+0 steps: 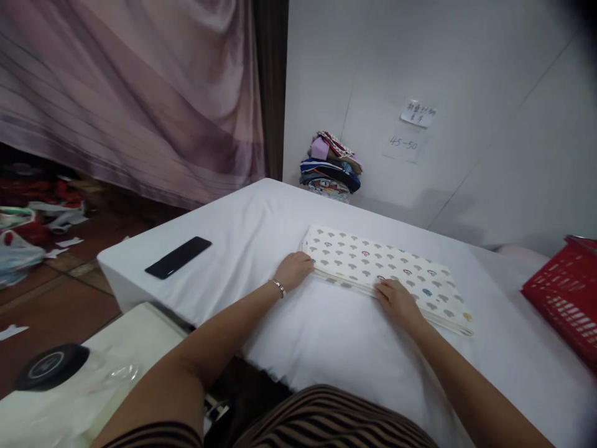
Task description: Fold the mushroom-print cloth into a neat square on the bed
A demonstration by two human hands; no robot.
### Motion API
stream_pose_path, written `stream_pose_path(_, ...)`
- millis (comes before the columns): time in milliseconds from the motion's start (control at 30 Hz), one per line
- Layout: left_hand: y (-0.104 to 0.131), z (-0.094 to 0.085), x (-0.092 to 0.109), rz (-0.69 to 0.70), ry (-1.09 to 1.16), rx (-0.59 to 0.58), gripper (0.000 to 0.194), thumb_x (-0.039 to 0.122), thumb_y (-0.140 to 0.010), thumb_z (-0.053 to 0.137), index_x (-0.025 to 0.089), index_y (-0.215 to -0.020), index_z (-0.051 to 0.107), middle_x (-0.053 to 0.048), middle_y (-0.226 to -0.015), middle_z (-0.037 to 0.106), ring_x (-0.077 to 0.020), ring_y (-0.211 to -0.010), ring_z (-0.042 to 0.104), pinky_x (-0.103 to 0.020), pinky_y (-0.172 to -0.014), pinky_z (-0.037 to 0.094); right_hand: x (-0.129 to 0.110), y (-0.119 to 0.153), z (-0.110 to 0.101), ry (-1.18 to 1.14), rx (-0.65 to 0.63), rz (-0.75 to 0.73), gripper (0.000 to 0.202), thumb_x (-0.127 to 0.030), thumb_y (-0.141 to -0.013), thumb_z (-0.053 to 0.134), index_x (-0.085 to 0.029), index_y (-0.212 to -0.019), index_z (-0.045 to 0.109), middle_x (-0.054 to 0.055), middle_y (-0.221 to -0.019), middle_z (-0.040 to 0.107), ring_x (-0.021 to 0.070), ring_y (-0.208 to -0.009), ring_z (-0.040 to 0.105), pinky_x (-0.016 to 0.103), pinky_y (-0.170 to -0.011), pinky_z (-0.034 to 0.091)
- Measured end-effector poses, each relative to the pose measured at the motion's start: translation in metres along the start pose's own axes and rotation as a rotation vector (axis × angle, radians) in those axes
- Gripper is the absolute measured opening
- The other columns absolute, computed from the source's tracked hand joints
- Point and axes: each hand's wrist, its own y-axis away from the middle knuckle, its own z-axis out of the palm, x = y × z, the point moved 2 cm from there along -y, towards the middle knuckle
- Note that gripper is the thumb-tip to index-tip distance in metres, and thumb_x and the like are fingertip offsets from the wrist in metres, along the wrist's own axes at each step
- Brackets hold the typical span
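Note:
A folded white cloth (354, 256), printed with rows of grey mushroom-like shapes and a few coloured ones, lies flat in a long strip. My left hand (295, 270), with a silver bracelet at the wrist, grips its near left corner. Further right, my right hand (397, 302) holds the near edge around its middle, fingertips on the top layer and the thumb side hidden from view. Several layers show along that near edge.
A white-covered table (242, 249) bears a black phone (178, 257) at left. Folded clothes (330, 168) are stacked beyond the far edge, by the wall. A red plastic basket (566, 292) stands at right. A black round-topped object (52, 367) sits at lower left.

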Motion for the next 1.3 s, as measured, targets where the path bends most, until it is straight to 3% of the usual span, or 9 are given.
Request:
stream_pose_path(133, 0.005, -0.007, -0.03, -0.347, 0.149, 0.114, 0.022, 0.029, -0.087, 0.044, 0.022, -0.092, 0.064, -0.003, -0.1, 0.063, -0.0161, -0.094, 0.055, -0.028, -0.08, 0.042, -0.026, -0.027, 0.011, -0.03, 0.032, -0.058, 0.027, -0.024, -0.09, 0.04, -0.02, -0.098, 0.065, 0.008, -0.1, 0.061, 0.0212, -0.093, 0.052, 0.033, -0.081, 0.042)
stream_pose_path(233, 0.007, -0.006, -0.043, -0.612, 0.224, 0.08, 0.021, 0.033, -0.083, 0.049, 0.022, -0.091, 0.065, -0.002, -0.097, 0.064, -0.0146, -0.083, 0.058, -0.027, -0.074, 0.043, -0.055, -0.054, 0.019, -0.082, 0.015, -0.14, 0.024, -0.022, -0.089, 0.042, -0.021, -0.098, 0.065, 0.007, -0.101, 0.061, 0.0204, -0.094, 0.052, 0.032, -0.082, 0.042)
stream_pose_path(333, 0.008, -0.005, -0.042, -0.721, 0.197, 0.012, 0.028, 0.042, -0.08, 0.051, 0.022, -0.093, 0.065, -0.003, -0.1, 0.064, -0.0169, -0.088, 0.058, -0.027, -0.072, 0.043, -0.089, -0.083, 0.026, -0.125, -0.001, -0.207, 0.023, -0.021, -0.088, 0.044, -0.021, -0.102, 0.062, 0.007, -0.103, 0.06, 0.0194, -0.094, 0.051, 0.032, -0.083, 0.041)
stream_pose_path(467, 0.005, -0.002, -0.033, -0.753, 0.093, -0.098, 0.036, 0.05, -0.078, 0.048, 0.019, -0.085, 0.065, -0.008, -0.099, 0.063, -0.0212, -0.088, 0.06, -0.028, -0.068, 0.043, -0.128, -0.116, 0.037, -0.091, -0.034, -0.213, 0.022, -0.024, -0.088, 0.045, -0.02, -0.105, 0.059, 0.008, -0.102, 0.059, 0.0209, -0.096, 0.049, 0.032, -0.082, 0.039)
stream_pose_path(633, -0.002, 0.0, -0.029, -0.735, 0.075, -0.149, 0.026, 0.041, -0.077, 0.05, 0.018, -0.083, 0.061, -0.01, -0.094, 0.065, -0.0213, -0.085, 0.061, -0.028, -0.067, 0.043, -0.15, -0.134, 0.052, -0.003, -0.074, -0.137, 0.014, -0.026, -0.085, 0.051, -0.019, -0.094, 0.058, 0.008, -0.095, 0.057, 0.0222, -0.091, 0.049, 0.032, -0.078, 0.039)
stream_pose_path(833, -0.002, 0.005, -0.034, -0.782, 0.248, -0.029, 0.016, 0.035, -0.076, 0.053, 0.02, -0.082, 0.054, -0.004, -0.08, 0.066, -0.0198, -0.078, 0.061, -0.028, -0.064, 0.041, -0.153, -0.133, 0.066, -0.088, -0.062, -0.108, 0.015, -0.015, -0.084, 0.046, -0.02, -0.094, 0.056, 0.006, -0.094, 0.057, 0.0192, -0.092, 0.049, 0.028, -0.079, 0.039)
stream_pose_path(1067, 0.006, 0.013, -0.04, -0.811, 0.515, 0.106, 0.016, 0.035, -0.08, 0.05, 0.021, -0.089, 0.056, 0.0, -0.08, 0.067, -0.0157, -0.078, 0.062, -0.025, -0.068, 0.043, -0.155, -0.132, 0.075, -0.147, -0.045, -0.049, 0.017, -0.017, -0.083, 0.047, -0.021, -0.097, 0.056, 0.006, -0.095, 0.059, 0.0191, -0.091, 0.051, 0.029, -0.078, 0.04)
stream_pose_path(1200, 0.003, 0.012, -0.035, -0.809, 0.476, 0.078, 0.034, 0.053, -0.079, 0.05, 0.021, -0.089, 0.057, -0.003, -0.084, 0.067, -0.0191, -0.082, 0.062, -0.028, -0.069, 0.043, -0.155, -0.13, 0.076, -0.241, -0.025, -0.031, 0.017, -0.016, -0.081, 0.049, -0.02, -0.094, 0.058, 0.005, -0.091, 0.061, 0.0182, -0.089, 0.053, 0.028, -0.078, 0.041)
stream_pose_path(1300, 0.001, 0.011, -0.033, -0.831, 0.41, 0.007, 0.034, 0.053, -0.079, 0.049, 0.021, -0.091, 0.056, -0.005, -0.088, 0.067, -0.0213, -0.085, 0.062, -0.029, -0.068, 0.042, -0.148, -0.131, 0.075, -0.416, -0.063, -0.034, 0.023, -0.011, -0.077, 0.048, -0.02, -0.091, 0.063, 0.004, -0.091, 0.064, 0.0167, -0.088, 0.056, 0.027, -0.079, 0.043)
